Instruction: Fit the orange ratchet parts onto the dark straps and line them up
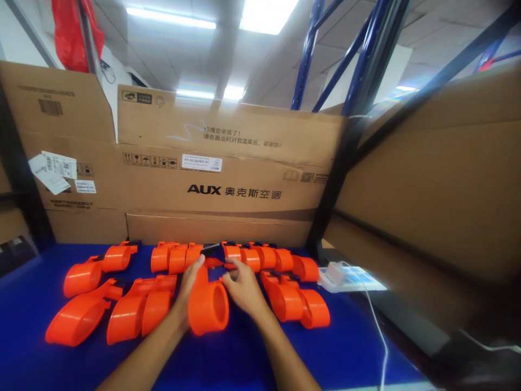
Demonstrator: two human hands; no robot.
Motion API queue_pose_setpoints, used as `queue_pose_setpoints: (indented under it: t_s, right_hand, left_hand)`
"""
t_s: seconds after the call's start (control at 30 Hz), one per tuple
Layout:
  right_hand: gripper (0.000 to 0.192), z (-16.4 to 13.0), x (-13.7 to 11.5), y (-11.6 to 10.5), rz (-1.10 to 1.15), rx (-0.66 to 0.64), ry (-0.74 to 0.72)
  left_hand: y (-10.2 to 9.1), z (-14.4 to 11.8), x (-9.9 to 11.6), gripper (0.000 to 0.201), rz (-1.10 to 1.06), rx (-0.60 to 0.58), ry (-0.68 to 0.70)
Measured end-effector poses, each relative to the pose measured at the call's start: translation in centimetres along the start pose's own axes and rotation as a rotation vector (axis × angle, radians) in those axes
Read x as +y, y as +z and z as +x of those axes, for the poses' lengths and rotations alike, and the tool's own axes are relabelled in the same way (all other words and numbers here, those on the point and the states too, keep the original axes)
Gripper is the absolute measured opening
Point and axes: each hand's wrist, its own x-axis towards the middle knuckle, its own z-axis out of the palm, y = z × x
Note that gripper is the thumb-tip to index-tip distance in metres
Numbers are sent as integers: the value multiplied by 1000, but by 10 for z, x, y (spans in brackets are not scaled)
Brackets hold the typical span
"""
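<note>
In the middle of the head view, an orange plastic part (208,308) with a round, open ring and an arm is in my left hand (189,285). My left thumb points up along its side, and the other fingers are hidden behind it. A dark, flat piece (210,250) shows just above the thumb. My right hand (243,285) is to the right of the ring, with thumb and index finger curled together near the part's arm. Whatever lies between those fingertips is too small to make out.
Several similar orange parts stand in rows left (77,320), behind (177,259) and right (287,301) on the blue table surface (163,369). Cardboard panels (228,212) close off the back. A white power strip (352,278) with a cable lies at the right.
</note>
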Motion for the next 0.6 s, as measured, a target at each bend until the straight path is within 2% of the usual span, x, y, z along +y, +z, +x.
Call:
queue_pose_setpoints:
  t_s: [0.07, 0.17, 0.37, 0.6]
  right_hand:
    - [28, -1, -2, -8, -103, -52, -35]
    - [18, -3, -4, -25, -297, -135, -65]
    - [12, -7, -6, -44, -544, -294, -17]
    - [13, -9, -19, -48, -631, -553, 88]
  left_hand:
    - [1, 0, 6, 40, -25, -30, -84]
    - [2, -3, 14, 40, -29, -85, -191]
    - [2, -19, 18, 38, -8, -83, -144]
    - [3, -17, 19, 36, -142, -122, -247]
